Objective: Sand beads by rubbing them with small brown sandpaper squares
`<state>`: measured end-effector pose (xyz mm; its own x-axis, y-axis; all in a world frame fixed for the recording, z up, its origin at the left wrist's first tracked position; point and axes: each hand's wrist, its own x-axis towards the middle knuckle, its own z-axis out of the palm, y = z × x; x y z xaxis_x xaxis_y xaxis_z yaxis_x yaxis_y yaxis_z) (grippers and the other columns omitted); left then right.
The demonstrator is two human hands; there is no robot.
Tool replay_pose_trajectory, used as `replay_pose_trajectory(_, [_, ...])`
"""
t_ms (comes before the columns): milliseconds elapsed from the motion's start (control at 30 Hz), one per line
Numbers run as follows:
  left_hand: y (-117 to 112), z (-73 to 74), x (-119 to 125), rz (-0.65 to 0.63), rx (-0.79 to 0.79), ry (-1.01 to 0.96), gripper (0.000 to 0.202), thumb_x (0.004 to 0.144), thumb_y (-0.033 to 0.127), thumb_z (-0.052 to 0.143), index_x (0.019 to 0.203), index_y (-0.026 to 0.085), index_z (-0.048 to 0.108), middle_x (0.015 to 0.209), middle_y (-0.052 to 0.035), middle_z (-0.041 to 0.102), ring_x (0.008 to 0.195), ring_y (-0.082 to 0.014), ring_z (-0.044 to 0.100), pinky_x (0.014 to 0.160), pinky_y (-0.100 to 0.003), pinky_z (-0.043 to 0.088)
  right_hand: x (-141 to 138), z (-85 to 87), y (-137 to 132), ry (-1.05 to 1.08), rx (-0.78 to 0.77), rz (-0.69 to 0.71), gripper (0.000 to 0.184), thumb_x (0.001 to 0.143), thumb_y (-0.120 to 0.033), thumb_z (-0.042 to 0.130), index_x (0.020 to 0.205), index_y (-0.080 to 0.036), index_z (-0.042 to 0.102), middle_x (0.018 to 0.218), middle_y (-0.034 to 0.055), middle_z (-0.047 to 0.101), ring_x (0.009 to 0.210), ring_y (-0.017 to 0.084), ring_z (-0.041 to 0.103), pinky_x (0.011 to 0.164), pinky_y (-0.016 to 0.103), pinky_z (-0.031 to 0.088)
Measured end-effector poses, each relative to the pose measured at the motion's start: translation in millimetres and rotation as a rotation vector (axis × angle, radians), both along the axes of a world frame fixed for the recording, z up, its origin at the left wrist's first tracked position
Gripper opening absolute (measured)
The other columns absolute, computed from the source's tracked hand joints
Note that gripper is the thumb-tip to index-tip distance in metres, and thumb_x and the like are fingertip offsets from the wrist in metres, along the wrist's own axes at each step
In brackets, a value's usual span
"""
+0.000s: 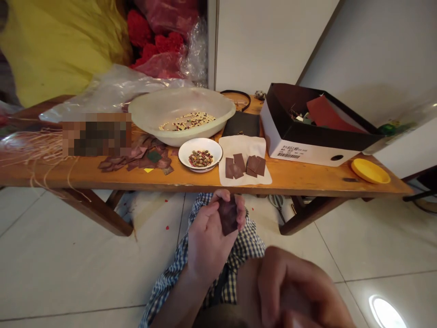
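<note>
Below the front edge of the bench, my left hand (209, 241) is cupped over my lap, its fingers curled round a flat dark brown piece (227, 216). Close to the camera at lower right, my right hand (303, 287) is raised with bent, closed fingers; whatever they hold, if anything, is hidden. Similar brown rectangles (240, 161) lie in two small groups on a pale cloth (246, 179) straight ahead. Left of that cloth, a white enamel bowl (183, 155) contains mixed coloured beads (200, 158).
A large pale basin (150, 111) with scattered beads stands behind the bowl on the wooden bench (191, 178). Brown scraps (136, 157) and straw strands (37, 146) lie left. At right are a shoebox (307, 148) and a yellow dish (370, 171). Scissors (277, 206) lie beneath.
</note>
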<state>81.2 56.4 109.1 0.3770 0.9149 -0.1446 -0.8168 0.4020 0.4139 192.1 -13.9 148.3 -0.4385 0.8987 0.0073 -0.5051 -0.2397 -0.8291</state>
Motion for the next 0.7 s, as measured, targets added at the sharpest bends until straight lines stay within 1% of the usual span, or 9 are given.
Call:
replay_pose_trajectory(67, [-1, 0.8, -1, -0.023, 0.0, -0.023, 0.017, 0.084, 0.023, 0.036, 0.081, 0.02, 0.053, 0.079, -0.0043, 0.054, 0.066, -0.0133, 0.048, 0.066, -0.025, 0.041, 2, -6.5, 4, -0.104, 0.067, -0.169, 0.017, 0.086, -0.036, 0.057, 0.08, -0.02, 0.059, 0.067, -0.0002, 0.051, 0.062, 0.011, 0.045, 0.058, 0.026, 0.035])
replay_pose_trajectory(100, [-2, 1.2, -2, -0.034, -0.006, -0.028, 0.018, 0.085, 0.023, 0.036, 0.081, 0.02, 0.053, 0.08, -0.0043, 0.054, 0.066, -0.0132, 0.048, 0.067, -0.025, 0.041, 4, -11.1, 6, -0.162, 0.078, -0.234, 0.018, 0.088, -0.035, 0.054, 0.08, -0.02, 0.058, 0.067, 0.0, 0.051, 0.063, 0.011, 0.045, 0.059, 0.027, 0.034])
replay_pose_trajectory(133, [-2, 1.5, -2, -0.043, -0.014, -0.029, 0.018, 0.085, 0.023, 0.036, 0.081, 0.02, 0.053, 0.081, -0.0043, 0.054, 0.067, -0.0131, 0.048, 0.067, -0.025, 0.041, 6, -16.0, 8, -0.196, 0.056, -0.27, 0.02, 0.09, -0.035, 0.051, 0.079, -0.019, 0.058, 0.066, 0.0, 0.05, 0.063, 0.011, 0.044, 0.059, 0.027, 0.033])
replay_pose_trajectory(167, [-1, 1.6, -3, -0.048, -0.025, -0.024, 0.017, 0.085, 0.024, 0.037, 0.08, 0.02, 0.053, 0.082, -0.0042, 0.054, 0.066, -0.0128, 0.048, 0.066, -0.025, 0.041, 8, -20.7, 9, -0.193, 0.002, -0.284, 0.02, 0.091, -0.034, 0.05, 0.079, -0.019, 0.058, 0.064, -0.0003, 0.049, 0.062, 0.011, 0.043, 0.059, 0.026, 0.032])
replay_pose_trajectory(267, [0, 0.6, -3, -0.052, -0.041, -0.004, 0.015, 0.085, 0.025, 0.04, 0.079, 0.02, 0.053, 0.083, -0.0036, 0.054, 0.066, -0.0126, 0.049, 0.065, -0.024, 0.042, 10, -30.2, 11, -0.017, -0.167, -0.234, 0.01, 0.088, -0.028, 0.055, 0.085, -0.019, 0.059, 0.063, -0.0018, 0.047, 0.061, 0.01, 0.043, 0.057, 0.024, 0.032])
replay_pose_trajectory(333, [1, -0.7, -3, -0.045, -0.032, 0.006, 0.015, 0.085, 0.025, 0.04, 0.08, 0.021, 0.053, 0.083, -0.0034, 0.053, 0.066, -0.0127, 0.049, 0.064, -0.024, 0.043, 9, -32.3, 12, 0.094, -0.21, -0.212, 0.005, 0.086, -0.024, 0.057, 0.086, -0.019, 0.059, 0.064, -0.0019, 0.048, 0.062, 0.009, 0.045, 0.058, 0.024, 0.033])
replay_pose_trajectory(500, [1, -2.6, -3, -0.048, -0.035, 0.012, 0.015, 0.084, 0.026, 0.04, 0.081, 0.021, 0.054, 0.084, -0.0034, 0.053, 0.068, -0.0123, 0.048, 0.066, -0.024, 0.043, 5, -32.1, 15, 0.189, -0.188, -0.184, 0.002, 0.083, -0.02, 0.06, 0.085, -0.018, 0.06, 0.066, -0.001, 0.053, 0.063, 0.01, 0.048, 0.061, 0.024, 0.036])
replay_pose_trajectory(700, [2, -1.8, -1, -0.044, -0.054, 0.029, 0.016, 0.086, 0.028, 0.039, 0.08, 0.021, 0.053, 0.082, -0.0033, 0.053, 0.066, -0.0122, 0.047, 0.064, -0.024, 0.043, 6, -34.4, 16, 0.208, -0.187, -0.182, 0.006, 0.084, -0.022, 0.059, 0.085, -0.019, 0.063, 0.066, -0.0001, 0.055, 0.064, 0.011, 0.05, 0.061, 0.025, 0.038])
